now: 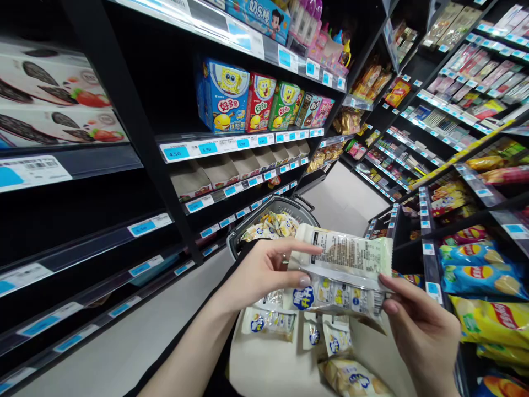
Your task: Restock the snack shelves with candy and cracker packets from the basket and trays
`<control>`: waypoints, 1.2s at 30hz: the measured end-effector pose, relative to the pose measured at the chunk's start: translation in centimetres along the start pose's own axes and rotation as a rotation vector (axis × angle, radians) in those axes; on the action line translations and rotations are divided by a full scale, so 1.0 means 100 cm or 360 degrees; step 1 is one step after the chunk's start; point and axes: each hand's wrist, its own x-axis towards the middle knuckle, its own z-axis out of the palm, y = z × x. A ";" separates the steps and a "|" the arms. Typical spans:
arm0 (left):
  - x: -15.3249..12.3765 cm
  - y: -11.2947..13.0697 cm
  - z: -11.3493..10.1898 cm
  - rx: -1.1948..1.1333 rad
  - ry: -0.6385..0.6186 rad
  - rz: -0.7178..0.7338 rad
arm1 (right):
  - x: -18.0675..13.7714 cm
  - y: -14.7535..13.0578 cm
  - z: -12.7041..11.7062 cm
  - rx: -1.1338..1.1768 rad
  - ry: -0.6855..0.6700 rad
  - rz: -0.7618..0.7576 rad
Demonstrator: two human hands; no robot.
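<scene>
My left hand (264, 270) and my right hand (417, 325) hold a pale snack packet (351, 259) between them, its printed back with a barcode turned up. The left fingers pinch its left edge and the right fingers grip its right edge. Directly under it lies a second similar packet (343, 298) with blue lettering; both hands seem to hold the pair together. Below the hands, several more such packets (268, 322) lie on a cream surface (273, 369). Just beyond them stands a grey shopping basket (268, 207) filled with small yellow-white packets.
Black store shelves run along both sides of a narrow aisle with a light floor (343, 198). Cartoon snack boxes (225, 96) stand at upper left, biscuit packs (53, 105) at far left, yellow and blue chip bags (483, 275) at right. Blue price tags line the shelf edges.
</scene>
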 end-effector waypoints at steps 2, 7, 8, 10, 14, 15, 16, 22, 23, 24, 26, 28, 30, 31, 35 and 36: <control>0.000 0.002 0.006 -0.0012 0.0043 -0.0009 | -0.001 -0.005 -0.003 -0.0095 0.0001 -0.0175; 0.002 -0.003 0.018 0.0001 0.0242 0.0185 | -0.003 -0.015 -0.002 -0.0333 0.0128 -0.0279; 0.002 -0.004 0.021 0.0051 0.0277 0.0200 | -0.004 -0.016 0.000 -0.0402 0.0191 -0.0264; 0.000 -0.007 0.026 0.0169 0.0326 0.0220 | -0.006 -0.018 0.003 -0.0525 0.0258 -0.0215; -0.006 -0.008 0.036 0.0269 0.0397 0.0311 | -0.009 -0.023 0.012 -0.0541 0.0295 -0.0054; -0.007 -0.007 0.038 0.0254 0.0415 0.0315 | -0.009 -0.024 0.014 -0.0500 0.0344 0.0020; -0.008 -0.007 0.039 0.0233 0.0429 0.0308 | -0.010 -0.025 0.016 -0.0452 0.0397 0.0098; -0.003 -0.003 0.031 -0.0005 0.0359 0.0085 | -0.007 -0.018 0.012 -0.0224 0.0248 0.0235; -0.002 -0.004 0.029 -0.0088 0.0316 0.0053 | -0.006 -0.015 0.008 -0.0158 0.0202 0.0262; 0.000 -0.004 0.027 -0.0158 0.0271 0.0038 | -0.005 -0.012 0.005 -0.0085 0.0176 0.0308; 0.002 -0.005 0.023 -0.0218 0.0186 0.0035 | -0.003 -0.010 -0.002 0.0065 0.0153 0.0386; 0.003 -0.005 0.020 -0.0236 0.0072 0.0020 | -0.001 -0.014 -0.007 0.0242 0.0122 0.0446; 0.003 -0.005 0.016 -0.0360 -0.0093 -0.0035 | 0.001 -0.024 -0.010 0.0471 0.0057 0.0593; 0.003 -0.005 0.015 -0.0445 -0.0187 -0.0066 | 0.002 -0.029 -0.011 0.0596 0.0042 0.0707; 0.003 -0.004 0.014 -0.0422 -0.0258 -0.0137 | 0.003 -0.033 -0.014 0.0746 -0.0032 0.0971; 0.002 -0.003 0.015 -0.0341 -0.0198 -0.0138 | 0.002 -0.029 -0.014 0.0701 -0.0063 0.0938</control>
